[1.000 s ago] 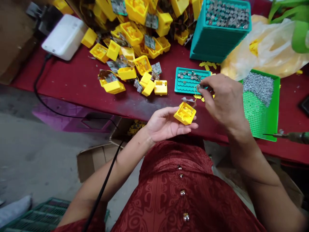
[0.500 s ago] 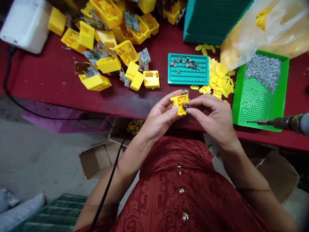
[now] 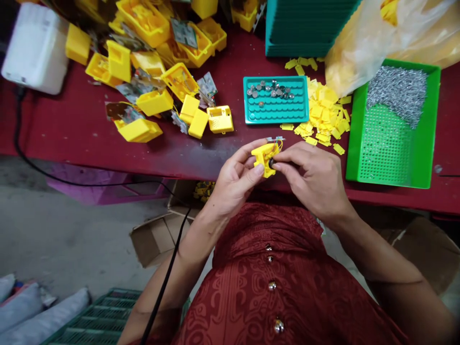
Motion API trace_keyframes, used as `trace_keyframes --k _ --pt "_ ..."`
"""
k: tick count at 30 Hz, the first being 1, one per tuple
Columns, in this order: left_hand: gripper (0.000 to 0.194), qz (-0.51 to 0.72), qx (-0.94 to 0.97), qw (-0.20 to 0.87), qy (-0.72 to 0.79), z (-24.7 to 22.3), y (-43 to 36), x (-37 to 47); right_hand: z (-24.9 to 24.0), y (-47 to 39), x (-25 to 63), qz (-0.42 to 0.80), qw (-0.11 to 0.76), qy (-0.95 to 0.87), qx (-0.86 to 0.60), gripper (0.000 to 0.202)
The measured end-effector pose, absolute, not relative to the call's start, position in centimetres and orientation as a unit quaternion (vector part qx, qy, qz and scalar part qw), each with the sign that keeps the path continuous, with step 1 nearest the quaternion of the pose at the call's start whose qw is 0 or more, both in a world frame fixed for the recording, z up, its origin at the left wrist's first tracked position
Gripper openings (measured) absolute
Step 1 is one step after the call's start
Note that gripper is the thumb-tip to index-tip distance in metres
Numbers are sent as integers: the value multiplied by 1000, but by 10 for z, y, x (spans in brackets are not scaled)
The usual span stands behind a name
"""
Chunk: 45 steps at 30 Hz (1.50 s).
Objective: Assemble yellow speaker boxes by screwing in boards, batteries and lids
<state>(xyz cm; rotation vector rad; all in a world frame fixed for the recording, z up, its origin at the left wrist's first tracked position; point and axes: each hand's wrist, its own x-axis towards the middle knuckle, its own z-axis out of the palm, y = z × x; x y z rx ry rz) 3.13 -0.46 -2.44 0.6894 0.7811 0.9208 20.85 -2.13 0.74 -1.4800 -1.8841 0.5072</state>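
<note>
Over the table's front edge, my left hand [image 3: 237, 177] is closed around a small yellow plastic housing [image 3: 261, 152], its open side turned up. Thin wires and a small circuit board [image 3: 276, 139] stick out at its far end. Thumb and forefinger of my right hand [image 3: 312, 175] pinch a small dark round part [image 3: 271, 163], perhaps a button cell, against the inside of the housing. Fingertips hide some of that part. Beyond my hands lies a teal tray [image 3: 276, 117] holding several silvery round button cells [image 3: 275, 88].
Small yellow covers [image 3: 323, 112] lie heaped right of the tray. A green basket [image 3: 352, 143] holds many metal screws [image 3: 398, 91]. Yellow housings with circuit boards [image 3: 154, 100] are piled at the left. Stacked teal trays [image 3: 305, 28] stand behind. A black cable [image 3: 168, 268] crosses my left arm.
The dark round part has moved slightly left, deeper into the housing, still pinched by my right hand. The view has shifted a little, and the screwdriver at the right is out of sight.
</note>
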Motion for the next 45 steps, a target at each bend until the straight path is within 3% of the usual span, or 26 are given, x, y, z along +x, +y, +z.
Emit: trace_keyframes --k 7,11,17,22,26,30,33,37,41,45 --pt "38 393 215 816 365 -16 2 37 -3 -17 204 299 391 -634 -596 23" --pt "44 385 231 801 397 -21 5 41 -5 -23 212 385 430 -570 -585 16" --pt "52 384 264 791 397 -12 2 39 -15 -26 231 279 490 -545 -620 13" --pt "54 348 249 817 386 -3 -1 35 -36 -12 233 370 483 -565 -558 32" --pt "53 348 248 822 377 -4 -2 31 -34 -3 233 508 478 -467 -544 28" --pt "48 355 294 810 363 -4 -4 27 -16 2 236 675 385 -341 -529 59" --pt "48 350 324 803 358 -3 -6 24 -4 6 236 731 333 -339 -491 55" --pt "49 366 306 793 379 -7 -7 21 5 10 232 688 383 -364 -498 49" --pt "52 375 238 810 383 -14 -5 19 11 1 214 534 461 -454 -545 38" --pt "39 388 167 834 354 -15 -3 14 15 -17 194 359 472 -596 -542 19"
